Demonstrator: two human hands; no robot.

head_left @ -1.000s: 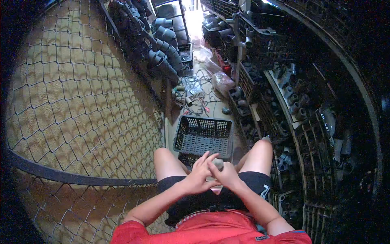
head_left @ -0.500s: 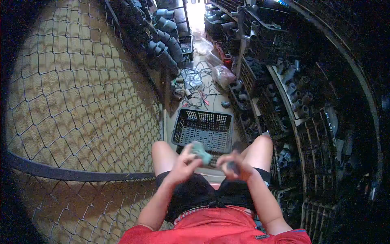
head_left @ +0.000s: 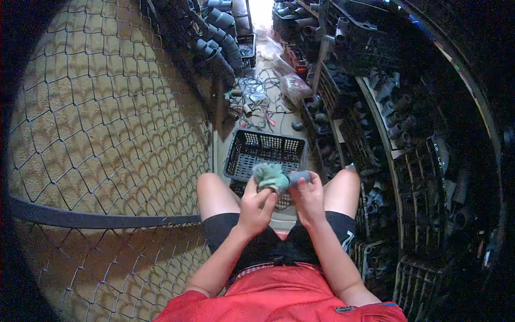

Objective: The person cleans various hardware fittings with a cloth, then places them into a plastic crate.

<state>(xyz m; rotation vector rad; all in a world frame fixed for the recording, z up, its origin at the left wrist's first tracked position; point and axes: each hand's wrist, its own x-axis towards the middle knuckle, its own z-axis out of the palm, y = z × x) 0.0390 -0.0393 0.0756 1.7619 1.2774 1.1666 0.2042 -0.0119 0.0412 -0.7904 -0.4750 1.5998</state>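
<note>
My left hand [head_left: 258, 206] is closed round a crumpled green cloth [head_left: 269, 176], held above the near side of a black plastic crate [head_left: 236, 173]. My right hand [head_left: 310, 197] grips a short grey pipe fitting [head_left: 299, 178] between thumb and fingers. The cloth meets the fitting's left end, and covers part of it. Both hands are over the gap between my knees. Of the crate's inside, the slatted floor shows behind the cloth.
Wire mesh [head_left: 118, 123] runs along my left. Shelves with dark crates of pipe fittings [head_left: 394, 126] line the right. Further down the aisle lie tangled cords [head_left: 263, 102] and a plastic bag [head_left: 295, 90]. Grey fittings [head_left: 222, 48] are stacked at the far left.
Both hands have moved up and closer together. The cloth now touches the grey fitting, which was apart from it and blurred in my right hand before.
</note>
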